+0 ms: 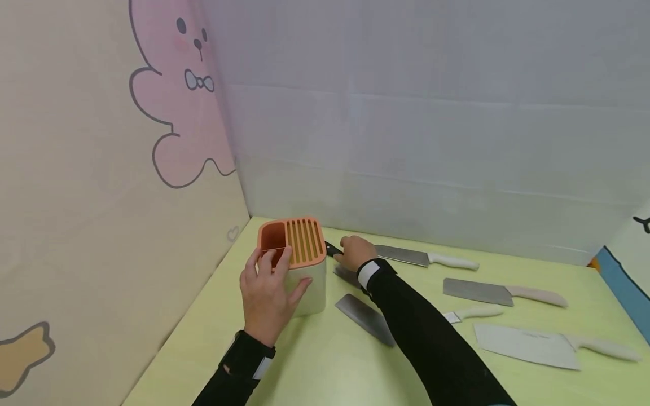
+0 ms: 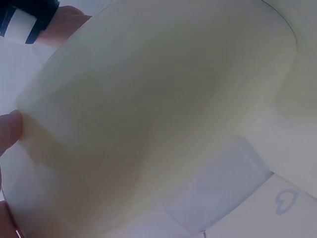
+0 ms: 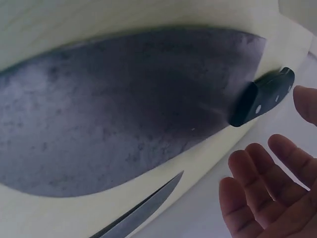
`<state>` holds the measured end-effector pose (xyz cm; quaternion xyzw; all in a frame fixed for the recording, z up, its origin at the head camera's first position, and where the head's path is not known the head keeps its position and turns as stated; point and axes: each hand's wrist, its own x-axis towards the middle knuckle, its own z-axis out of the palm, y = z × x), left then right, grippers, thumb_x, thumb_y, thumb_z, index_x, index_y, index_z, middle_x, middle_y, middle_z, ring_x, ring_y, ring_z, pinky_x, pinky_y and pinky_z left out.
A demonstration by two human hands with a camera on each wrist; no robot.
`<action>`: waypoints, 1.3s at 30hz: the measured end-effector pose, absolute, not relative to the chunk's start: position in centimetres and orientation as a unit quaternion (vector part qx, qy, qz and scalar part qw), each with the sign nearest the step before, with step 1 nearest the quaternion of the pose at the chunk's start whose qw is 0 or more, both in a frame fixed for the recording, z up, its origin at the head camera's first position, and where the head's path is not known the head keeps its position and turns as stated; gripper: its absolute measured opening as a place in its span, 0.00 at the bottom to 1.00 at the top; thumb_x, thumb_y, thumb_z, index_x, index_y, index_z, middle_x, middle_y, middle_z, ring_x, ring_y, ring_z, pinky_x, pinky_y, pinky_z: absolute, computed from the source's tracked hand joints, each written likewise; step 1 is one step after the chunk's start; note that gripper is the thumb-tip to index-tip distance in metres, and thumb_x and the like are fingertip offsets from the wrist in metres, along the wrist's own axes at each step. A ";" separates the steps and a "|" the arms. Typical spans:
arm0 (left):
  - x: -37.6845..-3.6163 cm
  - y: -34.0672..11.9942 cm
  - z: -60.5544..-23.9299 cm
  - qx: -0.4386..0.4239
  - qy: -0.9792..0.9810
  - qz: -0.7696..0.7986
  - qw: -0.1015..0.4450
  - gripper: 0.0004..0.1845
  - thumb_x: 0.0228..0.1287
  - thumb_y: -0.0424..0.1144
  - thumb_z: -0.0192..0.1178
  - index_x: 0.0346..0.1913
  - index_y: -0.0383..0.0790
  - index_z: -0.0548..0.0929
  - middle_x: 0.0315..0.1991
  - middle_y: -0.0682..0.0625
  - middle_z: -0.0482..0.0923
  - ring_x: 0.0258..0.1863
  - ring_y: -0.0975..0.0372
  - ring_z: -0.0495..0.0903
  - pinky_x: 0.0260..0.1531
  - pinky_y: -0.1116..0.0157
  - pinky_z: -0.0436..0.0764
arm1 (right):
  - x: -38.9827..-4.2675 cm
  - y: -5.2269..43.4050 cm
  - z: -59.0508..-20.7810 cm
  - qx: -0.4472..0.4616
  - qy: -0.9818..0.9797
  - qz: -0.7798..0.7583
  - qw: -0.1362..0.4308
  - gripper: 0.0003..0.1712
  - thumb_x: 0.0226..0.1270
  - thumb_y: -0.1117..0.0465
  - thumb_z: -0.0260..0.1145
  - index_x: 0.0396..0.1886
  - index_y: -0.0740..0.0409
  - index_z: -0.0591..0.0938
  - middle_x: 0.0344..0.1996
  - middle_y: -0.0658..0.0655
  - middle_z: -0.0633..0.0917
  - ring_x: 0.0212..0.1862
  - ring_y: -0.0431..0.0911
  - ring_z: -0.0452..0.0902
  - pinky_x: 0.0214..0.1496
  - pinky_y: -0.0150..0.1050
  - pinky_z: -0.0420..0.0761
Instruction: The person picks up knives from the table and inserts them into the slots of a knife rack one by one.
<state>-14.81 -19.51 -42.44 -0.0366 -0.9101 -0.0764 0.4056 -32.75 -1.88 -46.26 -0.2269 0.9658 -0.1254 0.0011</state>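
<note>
Standing upright on the tabletop [image 1: 299, 372], the knife block [image 1: 312, 285] is gripped at its rim by the left hand [image 1: 268, 299], fingers bent over the edge, thumb against the side — seemingly so that it is steadied. The right hand [image 3: 270, 196] is held half open, empty, near a black knife handle [image 3: 271, 95]. Farther right, pale-handled knives [image 1: 528, 345] are laid flat — presumably spaced for separate handling.

I'm looking at a small screened-off booth; what building it stands in, I can't tell. A pale, creased sheet [image 1: 431, 129] rises behind the yellow-green table [image 1: 310, 369], and a cream wall [image 1: 91, 237] to the left carries a pink cartoon bear [image 1: 195, 113], as in a nursery. Only the knives [image 1: 528, 345] and slotted block [image 1: 311, 287] bring a kitchen to mind.
</note>
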 end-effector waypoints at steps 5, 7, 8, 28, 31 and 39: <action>-14.9 -19.3 -42.4 -0.034 -0.911 -0.076 0.404 0.41 0.45 0.60 0.72 0.62 0.44 0.75 0.52 0.38 0.73 0.61 0.40 0.65 0.52 0.40 0.69 | -33.5 -2.3 -46.9 -0.222 0.968 -0.114 -0.012 0.19 0.61 0.46 0.69 0.40 0.57 0.82 0.28 0.54 0.82 0.28 0.48 0.80 0.31 0.44 0.80; -14.9 -19.3 -42.4 -0.032 -0.912 -0.075 0.402 0.40 0.45 0.60 0.72 0.61 0.45 0.75 0.52 0.38 0.73 0.61 0.41 0.65 0.52 0.40 0.69 | -33.7 -2.5 -47.2 -0.223 0.969 -0.109 -0.012 0.19 0.61 0.46 0.68 0.38 0.57 0.81 0.26 0.54 0.81 0.27 0.48 0.79 0.30 0.44 0.80; -14.9 -19.4 -42.5 -0.032 -0.912 -0.075 0.401 0.40 0.45 0.60 0.72 0.61 0.45 0.75 0.52 0.38 0.73 0.61 0.41 0.65 0.52 0.40 0.69 | -33.8 -2.6 -47.4 -0.224 0.969 -0.107 -0.012 0.19 0.61 0.46 0.68 0.37 0.57 0.81 0.25 0.54 0.80 0.27 0.48 0.79 0.29 0.44 0.79; -14.8 -19.4 -42.2 -0.035 -0.908 -0.091 0.408 0.40 0.45 0.60 0.72 0.61 0.44 0.77 0.52 0.39 0.74 0.60 0.40 0.65 0.53 0.40 0.68 | -34.9 -4.0 -49.9 -0.237 0.969 -0.062 -0.031 0.15 0.61 0.50 0.68 0.26 0.56 0.82 0.21 0.54 0.78 0.24 0.48 0.78 0.26 0.45 0.79; -14.7 -19.4 -42.1 -0.035 -0.907 -0.092 0.411 0.40 0.45 0.59 0.72 0.61 0.44 0.77 0.52 0.39 0.74 0.60 0.40 0.65 0.54 0.40 0.67 | -34.7 -3.9 -49.7 -0.251 0.966 -0.060 -0.030 0.15 0.62 0.50 0.68 0.26 0.56 0.83 0.21 0.53 0.79 0.24 0.47 0.79 0.27 0.44 0.80; -14.6 -19.4 -42.2 -0.031 -0.910 -0.094 0.402 0.40 0.46 0.60 0.71 0.62 0.44 0.76 0.52 0.39 0.74 0.62 0.40 0.64 0.55 0.40 0.66 | -34.6 -2.9 -48.9 -0.275 0.958 -0.080 -0.006 0.16 0.64 0.52 0.67 0.21 0.55 0.79 0.17 0.52 0.77 0.21 0.45 0.74 0.26 0.42 0.75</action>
